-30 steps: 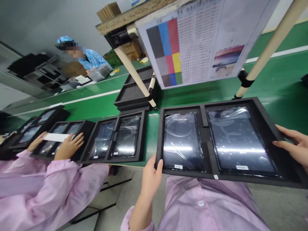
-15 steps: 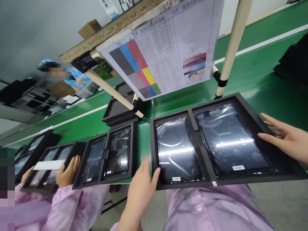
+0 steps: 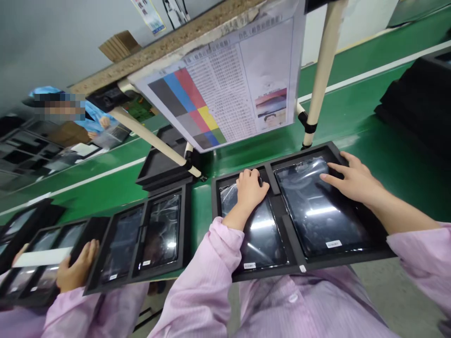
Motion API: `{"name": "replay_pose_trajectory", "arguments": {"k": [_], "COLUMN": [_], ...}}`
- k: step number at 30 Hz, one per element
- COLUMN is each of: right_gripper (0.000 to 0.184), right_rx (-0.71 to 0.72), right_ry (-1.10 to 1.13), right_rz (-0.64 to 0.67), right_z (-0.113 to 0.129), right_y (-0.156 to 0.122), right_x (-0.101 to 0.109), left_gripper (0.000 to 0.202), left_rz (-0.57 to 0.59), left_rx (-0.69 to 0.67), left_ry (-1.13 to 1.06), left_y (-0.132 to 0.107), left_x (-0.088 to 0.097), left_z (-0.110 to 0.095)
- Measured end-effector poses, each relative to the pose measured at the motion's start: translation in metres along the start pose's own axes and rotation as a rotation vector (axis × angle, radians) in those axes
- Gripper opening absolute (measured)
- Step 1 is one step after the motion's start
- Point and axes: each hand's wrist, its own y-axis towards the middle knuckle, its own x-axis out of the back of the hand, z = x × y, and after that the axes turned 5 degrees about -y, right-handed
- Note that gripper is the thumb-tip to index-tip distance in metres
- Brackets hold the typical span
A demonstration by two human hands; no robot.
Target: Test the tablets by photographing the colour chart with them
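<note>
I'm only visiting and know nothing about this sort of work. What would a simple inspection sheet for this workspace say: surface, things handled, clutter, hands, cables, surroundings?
Surface: glossy green bench with a white line along it.
Things handled: black tray holding a left tablet and right tablet, each with a small white label.
Clutter: stacked trays behind; dark stack at right.
Hands: left hand curled over the left tablet's upper part, grip unclear; right hand, fingers spread, at the right tablet's upper corner.
Cables: nothing certain; dark strands at the top are unclear.
Surroundings: colour chart overhead; co-worker's hand at far left.
</note>
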Motion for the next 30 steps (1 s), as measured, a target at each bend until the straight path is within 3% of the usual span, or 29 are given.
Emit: {"name": "replay_pose_trajectory", "arguments": {"k": [6,11,14,15,17,20,23,26,30], "right_gripper": [0.059,0.060,0.063,0.060,0.049,0.044,0.037,0.033,0.033], "right_rx": [-0.068,-0.027,0.039,0.126,0.430,0.820,0.901,0.893,1.044], "right_ry": [0.173,0.277,0.303,0.278,0.164,-0.029,-0.090,-0.070,-0.173], "right_rz": [-0.049,-0.112,-0.192,-0.229,-0.296,-0.394,-0.448,-0.413,-0.377], "right_z": [0.006,0.006,-0.010,-0.018,-0.035,-0.056,-0.069,-0.079,-0.081], "right_y": [0.003,-0.001,-0.018,-0.026,-0.046,-0.073,-0.087,-0.090,-0.089], "right_x": [-0.011,-0.009,-0.004,-0.003,-0.004,-0.012,-0.024,-0.029,-0.024], "left_gripper": [0.016,0.021,0.024,0.024,0.024,0.030,0.033,0.034,0.035], "left_rz": [0.011,-0.001,-0.017,-0.013,0.011,0.013,-0.092,-0.153,-0.040], "left_rx": [-0.002,-0.053,-0.092,-0.127,-0.255,-0.420,-0.408,-0.370,-0.389], "left_ry": [-0.048,-0.095,-0.129,-0.140,-0.164,-0.173,-0.153,-0.168,-0.195], "left_y": [0.007,0.003,-0.029,-0.046,-0.086,-0.149,-0.193,-0.212,-0.213], "left_x": [0.002,0.014,0.033,0.039,0.048,0.046,0.036,0.032,0.038], "left_z": [0.008,0.016,0.033,0.041,0.059,0.082,0.092,0.091,0.087]}}
